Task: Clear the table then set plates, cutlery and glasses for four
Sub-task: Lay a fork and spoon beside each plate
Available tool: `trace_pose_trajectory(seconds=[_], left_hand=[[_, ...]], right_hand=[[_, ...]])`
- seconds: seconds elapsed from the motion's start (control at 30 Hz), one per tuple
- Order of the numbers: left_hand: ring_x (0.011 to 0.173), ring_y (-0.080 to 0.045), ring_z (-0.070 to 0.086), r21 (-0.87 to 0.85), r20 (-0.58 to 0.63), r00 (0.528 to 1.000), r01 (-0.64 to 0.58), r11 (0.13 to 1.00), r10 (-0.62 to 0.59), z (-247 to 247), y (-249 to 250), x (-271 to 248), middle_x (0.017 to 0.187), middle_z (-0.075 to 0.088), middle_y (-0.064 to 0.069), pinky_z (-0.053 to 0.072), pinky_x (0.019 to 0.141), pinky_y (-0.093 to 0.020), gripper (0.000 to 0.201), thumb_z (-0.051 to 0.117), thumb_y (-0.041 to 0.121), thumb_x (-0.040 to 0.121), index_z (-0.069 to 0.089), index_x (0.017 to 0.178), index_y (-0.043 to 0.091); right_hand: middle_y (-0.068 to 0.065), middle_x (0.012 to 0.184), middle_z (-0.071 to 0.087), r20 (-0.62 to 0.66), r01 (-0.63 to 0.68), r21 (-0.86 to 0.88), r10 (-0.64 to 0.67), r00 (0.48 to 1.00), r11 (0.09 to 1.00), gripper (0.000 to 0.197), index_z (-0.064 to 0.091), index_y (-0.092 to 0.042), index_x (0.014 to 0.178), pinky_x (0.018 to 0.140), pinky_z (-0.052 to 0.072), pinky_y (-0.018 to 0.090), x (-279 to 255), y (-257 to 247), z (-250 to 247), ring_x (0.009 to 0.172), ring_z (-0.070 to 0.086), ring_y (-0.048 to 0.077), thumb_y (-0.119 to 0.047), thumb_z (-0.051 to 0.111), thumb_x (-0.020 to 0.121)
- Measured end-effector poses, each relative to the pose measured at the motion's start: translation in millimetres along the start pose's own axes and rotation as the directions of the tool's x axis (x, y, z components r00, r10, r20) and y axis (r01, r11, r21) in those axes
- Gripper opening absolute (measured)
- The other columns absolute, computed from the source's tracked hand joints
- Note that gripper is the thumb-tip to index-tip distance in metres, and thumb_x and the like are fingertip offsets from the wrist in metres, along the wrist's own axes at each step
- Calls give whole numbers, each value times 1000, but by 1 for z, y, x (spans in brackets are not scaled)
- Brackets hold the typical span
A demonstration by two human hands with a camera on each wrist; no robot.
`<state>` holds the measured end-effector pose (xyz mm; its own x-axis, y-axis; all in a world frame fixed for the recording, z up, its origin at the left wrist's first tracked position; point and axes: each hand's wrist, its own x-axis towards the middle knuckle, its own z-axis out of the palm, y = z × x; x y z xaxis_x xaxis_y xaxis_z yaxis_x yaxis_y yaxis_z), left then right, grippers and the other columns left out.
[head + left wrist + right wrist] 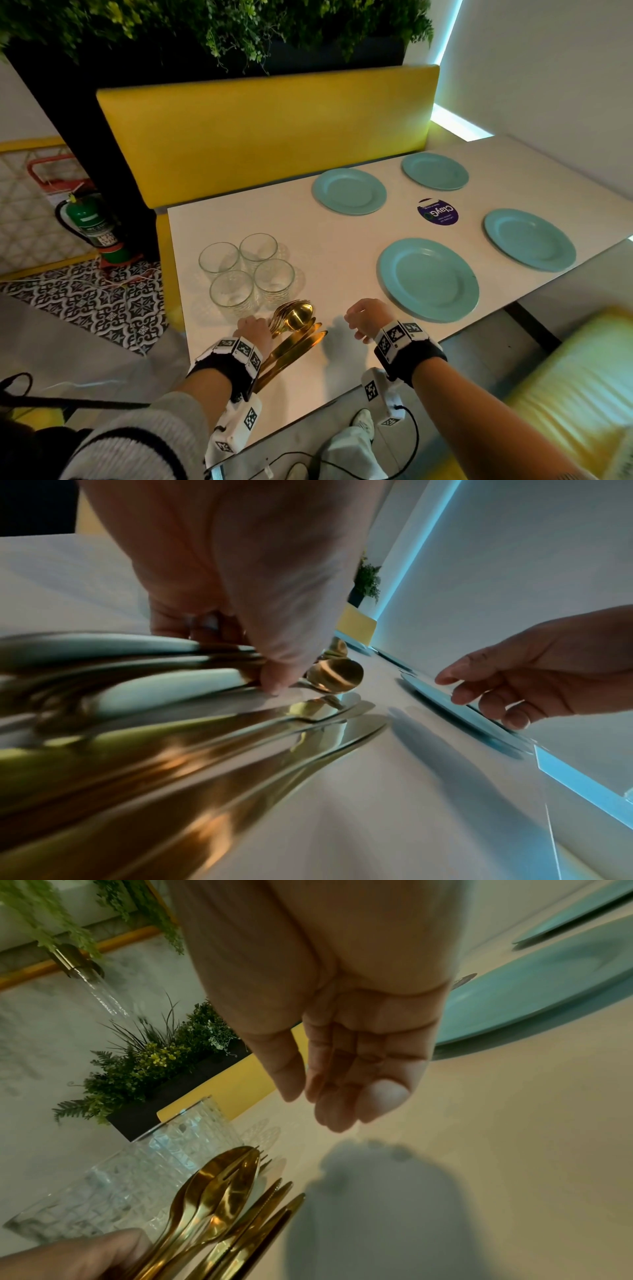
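Gold cutlery apparently gripped by left hand.

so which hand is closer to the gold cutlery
Left. The left hand is right at the gold cutlery, fingers on the bundle. The right hand hovers off to the bundle's right, holding nothing, nearer the closest plate.

I read this as a café or restaurant booth: a yellow padded bench runs along the far edge of a white table, a planter of greenery sits above it, patterned floor tiles and a fire extinguisher lie beyond the left edge.
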<state>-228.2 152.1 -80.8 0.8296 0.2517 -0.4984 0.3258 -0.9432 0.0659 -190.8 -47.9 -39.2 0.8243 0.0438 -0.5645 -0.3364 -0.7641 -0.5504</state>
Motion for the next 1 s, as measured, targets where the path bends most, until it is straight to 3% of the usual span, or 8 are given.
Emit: trace_pose_trajectory(seconds=[0.17,0.37,0.5,0.63,0.77,0.83,1.0], left_hand=[[127,-25,44,58,-16,996,-90,994,91,-2,-1,6,134,50,-11,38,105,-32,37,41,24,97,45,129,7],[132,-25,42,66,27,995,-100,993,98,-4,5,7,140,46,-11,34,107,-30,36,35,15,98,40,133,6],[124,-28,50,4,22,994,-109,994,109,-8,4,11,134,52,-15,40,101,-32,34,39,11,96,48,127,3],[126,-28,48,-59,47,990,-127,990,130,-19,7,9,134,50,-15,39,102,-34,34,32,7,97,43,128,4],[119,-29,55,-106,10,967,-253,962,255,-42,17,5,128,56,-16,43,96,-33,30,34,10,98,46,124,2],[116,-30,56,-152,4,956,-291,945,295,-52,26,0,125,57,-18,44,93,-34,30,35,12,99,46,124,1],[109,-30,58,-271,27,932,-340,900,360,-68,58,-14,118,60,-15,42,81,-32,31,38,23,99,46,122,3]], right_hand=[[-1,66,54,-16,-38,29,39,999,999,28,46,-23,66,51,45,22,1,3,1,53,52,12,-15,51,92],[0,66,56,-39,-85,85,88,995,993,23,48,-18,70,49,43,21,3,7,1,51,52,11,-14,52,92],[-2,67,55,-31,-88,92,91,995,992,23,49,-18,70,49,42,20,3,7,-1,51,51,10,-14,51,92],[-1,69,57,-34,-87,70,90,995,994,20,51,-16,73,51,43,20,4,7,-3,53,52,10,-15,51,93],[2,79,60,-32,-68,39,69,997,997,10,57,-10,88,56,45,20,4,2,-6,58,54,11,-17,52,93],[4,86,62,-18,-45,45,45,999,998,16,62,-6,97,60,46,22,2,-4,-9,65,56,13,-19,54,93],[0,84,66,38,32,208,-41,998,978,23,67,-6,103,60,48,23,-3,-22,-13,69,60,16,-24,58,91]])
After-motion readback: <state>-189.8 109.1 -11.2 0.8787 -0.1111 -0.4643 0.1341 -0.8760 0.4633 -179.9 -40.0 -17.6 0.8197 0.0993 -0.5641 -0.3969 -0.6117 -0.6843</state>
